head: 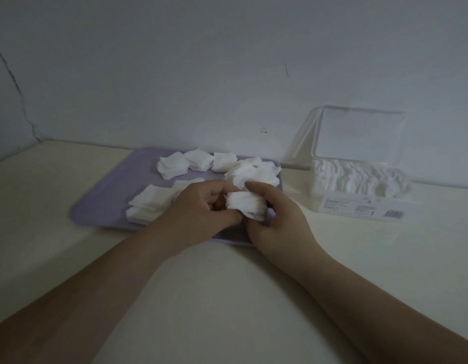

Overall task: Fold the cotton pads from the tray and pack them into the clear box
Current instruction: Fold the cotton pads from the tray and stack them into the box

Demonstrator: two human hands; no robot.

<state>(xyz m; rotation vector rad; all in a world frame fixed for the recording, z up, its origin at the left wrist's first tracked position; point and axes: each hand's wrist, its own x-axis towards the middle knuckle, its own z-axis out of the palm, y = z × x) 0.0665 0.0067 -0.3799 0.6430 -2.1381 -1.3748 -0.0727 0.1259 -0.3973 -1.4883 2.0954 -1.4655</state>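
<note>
Both hands meet over the tray's (101,206) near right corner: left hand (201,214) and right hand (277,219) each pinch one wad of pads (244,203) between curled fingers. Loose pads (175,165) lie on the tray. The box (358,190), lid up, sits right of it, holding packed pads.

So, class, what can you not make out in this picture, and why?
Head view:
How many cotton pads the bundle holds: the left hand and right hand wrap it.
The label print on the clear box: too small and dim.
Part of the tray's near edge: behind both hands.
</note>
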